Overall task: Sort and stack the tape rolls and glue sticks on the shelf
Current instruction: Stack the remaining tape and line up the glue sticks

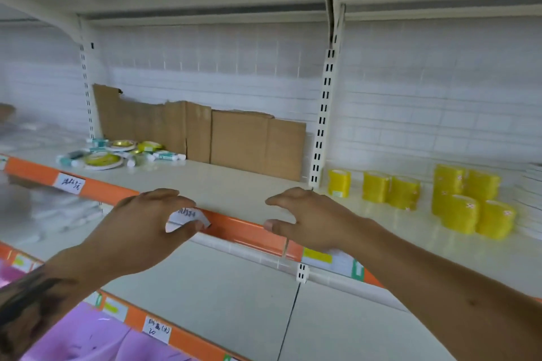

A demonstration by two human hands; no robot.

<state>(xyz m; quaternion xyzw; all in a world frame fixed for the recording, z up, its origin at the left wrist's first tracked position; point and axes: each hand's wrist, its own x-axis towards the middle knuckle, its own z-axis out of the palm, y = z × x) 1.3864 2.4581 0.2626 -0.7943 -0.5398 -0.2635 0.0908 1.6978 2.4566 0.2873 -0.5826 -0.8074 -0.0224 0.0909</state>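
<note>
Tape rolls (102,160) far left, both hands (140,226) (311,223) half-curled, holding nothing

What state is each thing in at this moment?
left hand: empty, fingers curved
right hand: empty, fingers curved
flat tape rolls: jumbled, unstacked
glue sticks: lying scattered
yellow tape rolls: upright, grouped
cardboard: leaning on back wall

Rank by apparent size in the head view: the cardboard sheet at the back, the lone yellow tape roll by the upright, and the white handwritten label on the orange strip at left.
1. cardboard sheet, far the largest.
2. lone yellow tape roll.
3. white handwritten label. These last two look close in size; the ranking is unsure.
</note>
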